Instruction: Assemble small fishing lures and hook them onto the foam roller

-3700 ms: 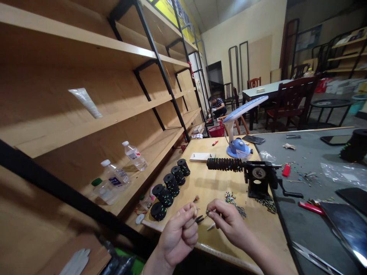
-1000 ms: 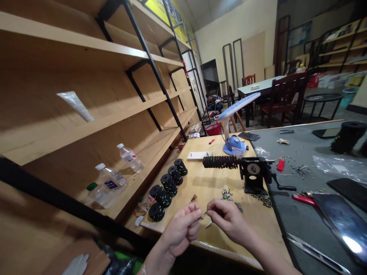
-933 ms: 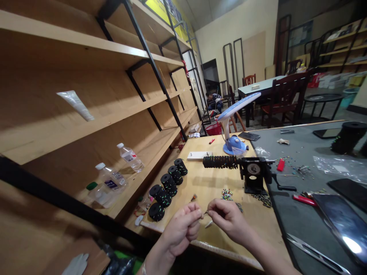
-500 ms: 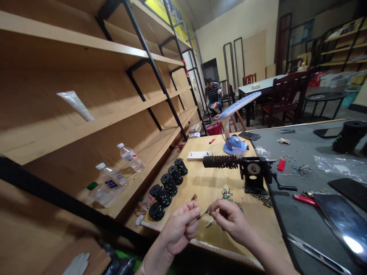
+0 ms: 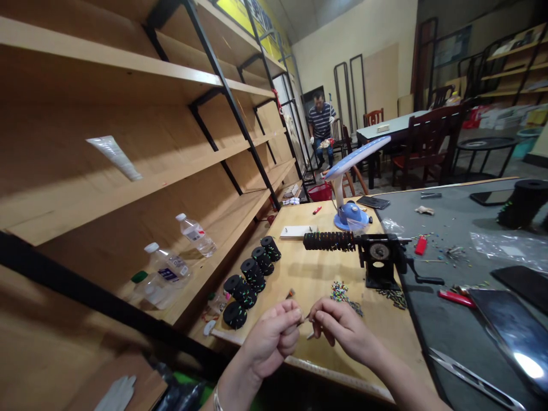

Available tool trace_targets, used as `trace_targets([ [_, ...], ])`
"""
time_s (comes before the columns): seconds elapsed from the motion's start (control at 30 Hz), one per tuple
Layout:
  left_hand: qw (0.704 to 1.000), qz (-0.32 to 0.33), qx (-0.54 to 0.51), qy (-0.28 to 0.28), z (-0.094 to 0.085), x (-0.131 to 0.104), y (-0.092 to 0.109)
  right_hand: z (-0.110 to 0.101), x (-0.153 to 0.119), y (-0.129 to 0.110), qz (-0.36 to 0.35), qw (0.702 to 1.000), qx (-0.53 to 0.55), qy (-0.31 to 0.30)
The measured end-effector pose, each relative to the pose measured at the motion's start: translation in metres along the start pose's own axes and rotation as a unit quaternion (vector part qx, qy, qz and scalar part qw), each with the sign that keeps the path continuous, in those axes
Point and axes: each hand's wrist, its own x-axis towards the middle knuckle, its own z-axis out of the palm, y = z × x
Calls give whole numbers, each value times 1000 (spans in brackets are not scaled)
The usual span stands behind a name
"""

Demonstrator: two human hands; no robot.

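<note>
**Wooden counter, two hands, one tiny part pinched between them**

Pale wood fills the lower centre of the frame, where the left hand (image 5: 272, 337) and the right hand (image 5: 342, 328) meet fingertip to fingertip just above the counter (image 5: 312, 274). Both are closed in a pinch on a small thin piece (image 5: 309, 321) held between them; it lies at the gap where thumbs and forefingers come together, roughly level, its long axis running left to right from one hand to the other. Neither hand is clearly the nearer: each grips an end. What the piece is cannot be made out, since the fingers cover nearly all of it and it is very small.

Just beyond the right hand, toward the centre of the frame, sits a scatter of coloured beads (image 5: 340, 290). Farther up stands a black hand-crank winder (image 5: 380, 260) with a dark beaded coil (image 5: 329, 241) sticking out to its left. Four black spools (image 5: 252, 277) line up at left centre, near the counter's edge. Behind the winder is a blue lamp (image 5: 351, 214).

Bottles (image 5: 194, 234) rest on a shelf at left. Another person (image 5: 321, 123) stands in the upper centre, well apart. Scissors (image 5: 471, 377) are cut off at the lower right corner.
</note>
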Motion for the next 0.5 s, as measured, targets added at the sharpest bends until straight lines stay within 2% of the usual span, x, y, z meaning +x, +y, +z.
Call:
trace_targets([
  [0.13,1000,-1,-7,-10,0,1,1,0,1,1,0,1000,-3,2],
  [0.33,1000,0,-19,-11,-3,3,0,0,0,2,-39,997,-38,49],
  [0.5,1000,8,-24,-10,-4,5,-2,0,-3,7,-25,997,-37,63],
])
